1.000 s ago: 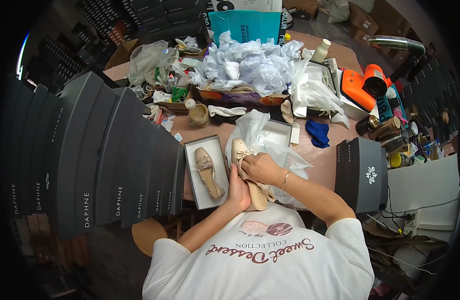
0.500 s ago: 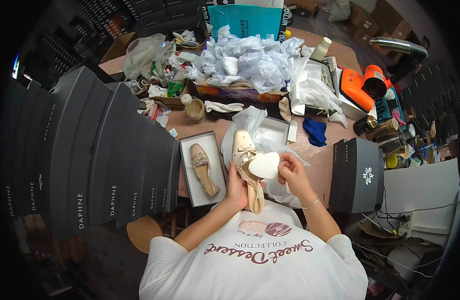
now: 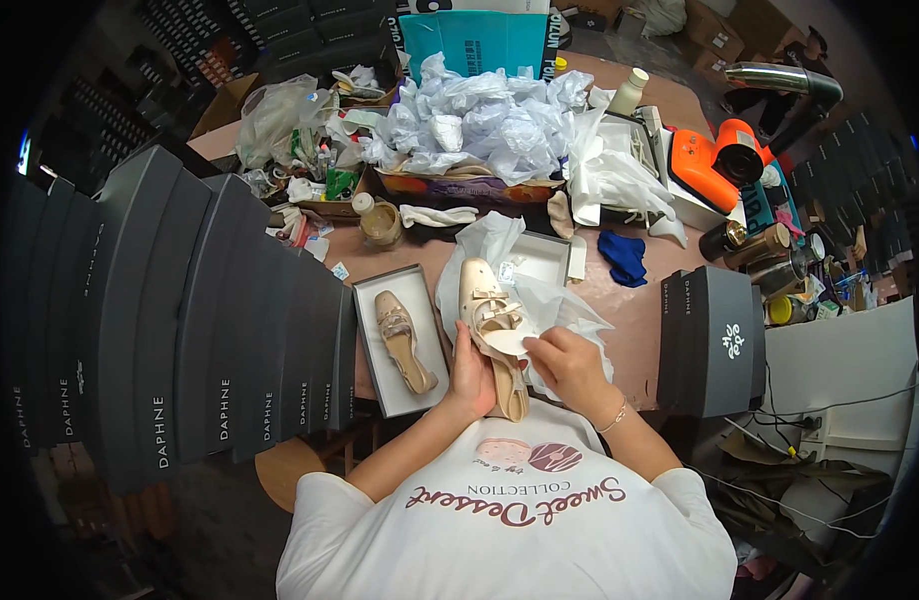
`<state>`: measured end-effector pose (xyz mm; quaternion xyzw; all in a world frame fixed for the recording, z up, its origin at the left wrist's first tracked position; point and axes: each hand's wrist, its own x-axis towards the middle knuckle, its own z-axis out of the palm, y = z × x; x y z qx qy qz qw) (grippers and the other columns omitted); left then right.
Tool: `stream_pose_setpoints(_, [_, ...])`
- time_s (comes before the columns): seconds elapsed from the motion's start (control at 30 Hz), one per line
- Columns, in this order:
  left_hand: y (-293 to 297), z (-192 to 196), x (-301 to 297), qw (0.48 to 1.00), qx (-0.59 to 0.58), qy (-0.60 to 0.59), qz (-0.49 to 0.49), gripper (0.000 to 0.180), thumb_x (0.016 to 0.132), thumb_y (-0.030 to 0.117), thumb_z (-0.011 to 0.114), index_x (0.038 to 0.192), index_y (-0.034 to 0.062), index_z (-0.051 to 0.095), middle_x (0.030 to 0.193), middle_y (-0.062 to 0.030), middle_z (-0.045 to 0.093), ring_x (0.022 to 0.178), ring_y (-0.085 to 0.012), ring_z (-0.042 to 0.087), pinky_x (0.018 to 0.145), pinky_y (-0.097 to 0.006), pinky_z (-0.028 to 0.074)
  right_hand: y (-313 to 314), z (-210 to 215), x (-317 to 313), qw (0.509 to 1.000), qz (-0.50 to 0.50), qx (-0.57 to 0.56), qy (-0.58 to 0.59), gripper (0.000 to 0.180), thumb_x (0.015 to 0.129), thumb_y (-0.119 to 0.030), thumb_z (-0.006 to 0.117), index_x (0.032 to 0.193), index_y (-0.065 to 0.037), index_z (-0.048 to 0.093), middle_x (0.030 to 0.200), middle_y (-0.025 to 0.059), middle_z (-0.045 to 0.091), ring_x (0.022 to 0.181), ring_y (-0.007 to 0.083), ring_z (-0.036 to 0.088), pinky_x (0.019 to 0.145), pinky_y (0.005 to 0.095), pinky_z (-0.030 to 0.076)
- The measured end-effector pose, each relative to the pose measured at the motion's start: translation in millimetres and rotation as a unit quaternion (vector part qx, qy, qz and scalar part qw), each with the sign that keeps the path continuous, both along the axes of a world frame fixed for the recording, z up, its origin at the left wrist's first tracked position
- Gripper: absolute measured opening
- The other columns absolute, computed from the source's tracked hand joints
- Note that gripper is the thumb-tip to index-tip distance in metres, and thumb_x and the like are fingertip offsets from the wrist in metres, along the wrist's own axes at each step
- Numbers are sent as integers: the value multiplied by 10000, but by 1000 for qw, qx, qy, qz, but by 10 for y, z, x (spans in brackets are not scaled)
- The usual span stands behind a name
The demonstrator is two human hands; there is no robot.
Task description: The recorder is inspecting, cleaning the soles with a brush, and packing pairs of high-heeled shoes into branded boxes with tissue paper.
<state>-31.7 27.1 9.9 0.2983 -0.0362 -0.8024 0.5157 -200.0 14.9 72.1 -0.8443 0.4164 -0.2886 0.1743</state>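
A beige square-toed shoe with small bows (image 3: 479,278) is in my left hand (image 3: 468,382), toe pointing away from me. My fingers are wrapped around its side. In my right hand (image 3: 574,370), a flat white rounded piece (image 3: 505,341) is pinched between thumb and fingers. Its front part lies in the shoe's opening, under or against the straps; how far in I cannot tell. The matching shoe (image 3: 398,325) rests in an open grey shoebox (image 3: 370,368) to the left.
Stacked dark shoeboxes (image 3: 210,330) wall off the left; more dark boxes (image 3: 715,340) stand at right. Behind the held shoe are white tissue paper (image 3: 480,240) and an open box (image 3: 547,252). A blue cloth (image 3: 622,258), a jar (image 3: 382,222) and an orange device (image 3: 702,170) lie farther back.
My right hand has moved slightly left and down, tilting the white piece flatter and bringing it into the shoe's opening. My left hand still holds the shoe in nearly the same place.
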Motion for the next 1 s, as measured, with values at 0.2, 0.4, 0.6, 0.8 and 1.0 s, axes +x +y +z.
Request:
stream_pose_setpoints(0.2, [8,150,-60,1000,18,-12,12,692,913,638,234,1321,98,379,1260,-84,485,1154,-230,478,993,-399,379,-146,-146,147,996,21,36,-76,134,756,-79,637,882,-44,608,774,112,576,690,291,567,614,373,459])
stream_pose_setpoints(0.4, [21,97,-27,1000,6,0,29,686,909,639,263,1311,96,387,1248,-87,483,1158,-210,469,991,-389,378,-138,-183,313,983,95,98,-124,147,780,-90,633,917,-45,604,800,108,583,734,290,595,632,362,489])
stream_pose_setpoints(0.6, [32,92,-24,1000,10,-11,25,657,926,611,254,1337,106,347,1265,-80,466,1159,-205,462,990,-364,377,-250,-180,239,993,28,74,-84,146,772,-57,635,918,-48,618,888,105,614,752,297,617,635,354,505])
stream_pose_setpoints(0.8, [22,46,-23,999,17,-1,28,663,933,605,224,1345,99,340,1286,-84,454,1183,-205,451,1011,-350,366,-106,-392,377,989,35,51,-133,190,741,-13,654,929,-40,632,972,113,615,784,288,629,646,328,526])
stream_pose_setpoints(1.0, [16,66,-43,1000,-3,2,2,677,924,617,233,1350,100,330,1307,-86,438,1199,-210,438,1022,-371,357,-202,-174,235,992,65,-21,106,139,711,-136,621,820,-55,590,801,75,551,690,240,583,572,333,489])
